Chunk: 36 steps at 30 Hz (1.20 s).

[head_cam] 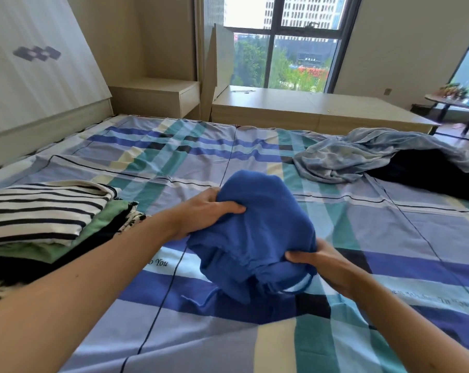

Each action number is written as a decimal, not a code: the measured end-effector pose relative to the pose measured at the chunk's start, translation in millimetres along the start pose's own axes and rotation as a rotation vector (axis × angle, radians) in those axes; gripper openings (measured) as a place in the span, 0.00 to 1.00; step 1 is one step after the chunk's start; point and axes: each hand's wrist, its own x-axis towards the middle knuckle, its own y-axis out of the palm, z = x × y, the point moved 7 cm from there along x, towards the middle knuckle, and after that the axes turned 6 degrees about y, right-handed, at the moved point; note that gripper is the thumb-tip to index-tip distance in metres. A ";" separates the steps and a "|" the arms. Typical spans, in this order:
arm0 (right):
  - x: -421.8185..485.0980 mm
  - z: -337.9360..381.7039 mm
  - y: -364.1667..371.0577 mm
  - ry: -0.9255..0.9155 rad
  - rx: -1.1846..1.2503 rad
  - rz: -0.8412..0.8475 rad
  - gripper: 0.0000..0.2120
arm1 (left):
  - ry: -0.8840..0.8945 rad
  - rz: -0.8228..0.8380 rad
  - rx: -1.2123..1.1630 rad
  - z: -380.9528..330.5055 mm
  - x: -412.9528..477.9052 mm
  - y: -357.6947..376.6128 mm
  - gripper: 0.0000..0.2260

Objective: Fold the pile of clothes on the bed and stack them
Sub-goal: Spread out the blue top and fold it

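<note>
A folded blue garment (pixel 257 227) is lifted above the middle of the checked bed sheet (pixel 190 154). My left hand (pixel 209 211) grips its left upper edge, thumb on top. My right hand (pixel 322 261) grips its lower right edge near the waistband. A stack of folded clothes (pixel 47 216) lies at the left, with a black-and-white striped top uppermost over green and black pieces. At the right of the bed lie an unfolded pale blue garment (pixel 362 154) and a black garment (pixel 430 176), crumpled together.
A wooden headboard (pixel 39 84) stands at the left. Beyond the bed are a bedside shelf (pixel 158 95), a low wooden bench (pixel 308 109) under the window, and a small table (pixel 454 100) with objects at the far right.
</note>
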 end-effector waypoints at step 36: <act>109.5 363.6 321.9 -0.273 0.001 0.221 0.17 | -0.255 -0.647 0.179 -92.2 -178.7 -426.6 0.12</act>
